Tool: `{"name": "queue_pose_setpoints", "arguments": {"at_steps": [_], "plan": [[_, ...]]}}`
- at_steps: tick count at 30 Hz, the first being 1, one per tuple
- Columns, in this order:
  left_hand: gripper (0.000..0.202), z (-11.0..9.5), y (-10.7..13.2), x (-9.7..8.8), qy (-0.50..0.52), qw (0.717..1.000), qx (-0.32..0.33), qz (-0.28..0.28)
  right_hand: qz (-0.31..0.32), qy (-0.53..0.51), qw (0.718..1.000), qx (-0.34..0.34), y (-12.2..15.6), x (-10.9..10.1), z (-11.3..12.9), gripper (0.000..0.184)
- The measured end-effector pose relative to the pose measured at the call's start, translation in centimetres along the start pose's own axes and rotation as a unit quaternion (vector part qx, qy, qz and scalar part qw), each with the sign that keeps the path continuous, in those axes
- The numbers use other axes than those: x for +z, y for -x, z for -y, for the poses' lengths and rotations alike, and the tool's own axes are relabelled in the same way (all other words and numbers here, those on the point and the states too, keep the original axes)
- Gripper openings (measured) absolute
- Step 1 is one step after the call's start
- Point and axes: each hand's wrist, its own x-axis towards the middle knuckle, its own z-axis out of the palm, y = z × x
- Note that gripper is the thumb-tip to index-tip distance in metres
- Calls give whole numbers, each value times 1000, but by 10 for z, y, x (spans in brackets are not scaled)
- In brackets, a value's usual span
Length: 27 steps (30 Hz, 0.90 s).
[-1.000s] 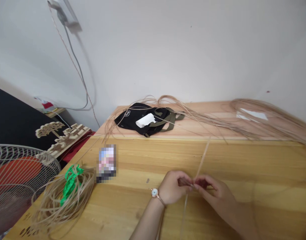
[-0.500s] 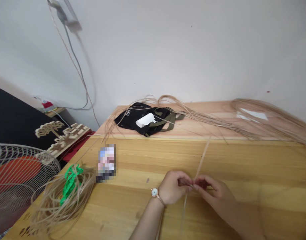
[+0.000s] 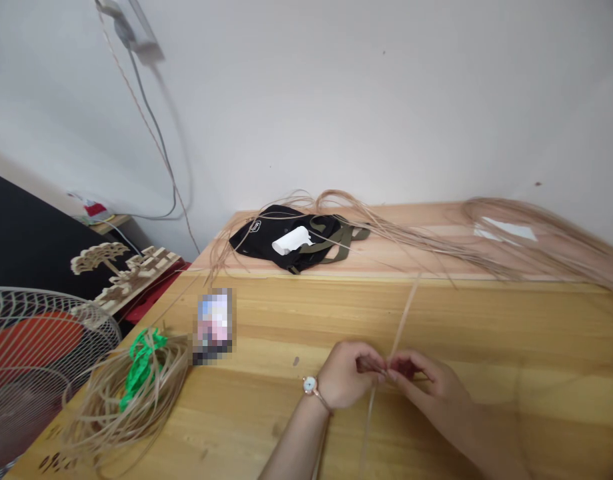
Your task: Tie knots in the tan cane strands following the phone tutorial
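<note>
Both my hands meet low over the wooden table. My left hand, with a watch on its wrist, pinches thin tan strips with its fingers closed. Fingertip to fingertip with it, my right hand pinches the same strips. One strip runs from the pinch up and away toward the far side of the table; another trails down toward me between my forearms.
A coil of tan strips tied with green ribbon lies at the table's left front. A black bag with a white roll sits at the back, long loose strips spread across the back right. A fan stands left.
</note>
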Motion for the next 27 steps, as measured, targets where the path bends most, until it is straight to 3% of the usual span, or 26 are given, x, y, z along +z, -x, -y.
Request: {"name": "queue_pose_setpoints", "arguments": {"at_steps": [18,27], "plan": [[16,2,-1,0,24,999,-20,-4,0,-19,1000,9,-1,-2,0,15],[14,-9,1,-12,107,993,-52,6,-4,-21,1000,5,-1,-1,-1,15]]}}
